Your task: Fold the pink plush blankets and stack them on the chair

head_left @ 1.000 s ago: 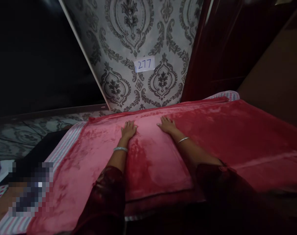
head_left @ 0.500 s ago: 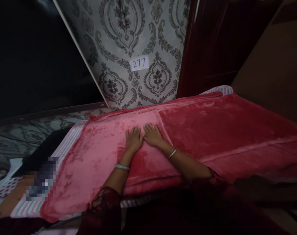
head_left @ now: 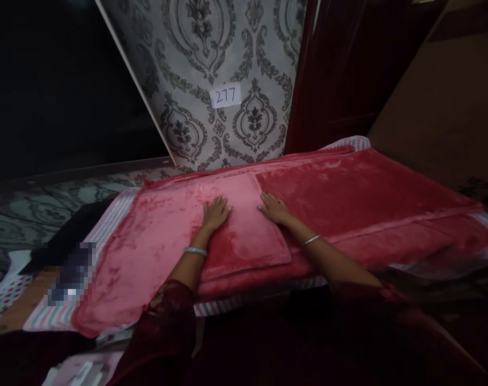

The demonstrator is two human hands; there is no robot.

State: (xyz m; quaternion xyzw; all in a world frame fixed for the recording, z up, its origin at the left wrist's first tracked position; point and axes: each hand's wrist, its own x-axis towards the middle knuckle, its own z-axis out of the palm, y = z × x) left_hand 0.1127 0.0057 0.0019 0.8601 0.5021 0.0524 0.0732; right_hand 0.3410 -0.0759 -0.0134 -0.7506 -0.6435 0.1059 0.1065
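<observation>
Grey damask wallpaper (head_left: pixel 204 59) is covering the wall ahead, and on it a white paper label (head_left: pixel 226 95) is showing the handwritten number 277. On the left side a large black screen (head_left: pixel 67 80) is leaning into the view, while on the right a glossy dark red panel (head_left: pixel 340 69) (perhaps a door, I cannot tell) is standing beside the wallpaper. Below the wall, a red plush blanket (head_left: pixel 328 193) is lying spread over a striped sheet (head_left: pixel 115 212), whose edges are showing on both sides. Near its middle, a paler pink layer of the blanket is lying folded over the deeper red part.

The left hand (head_left: pixel 217 213) is pressing flat on the pink layer, with the fingers stretched forward and gripping nothing. The right hand (head_left: pixel 274 208) is also lying flat, palm down, at the right edge of this layer, with fingers extended. Both hands are staying apart from each other. A wide bracelet (head_left: pixel 194 251) is circling the left wrist, and a thin bangle (head_left: pixel 311 240) is circling the right one.
</observation>
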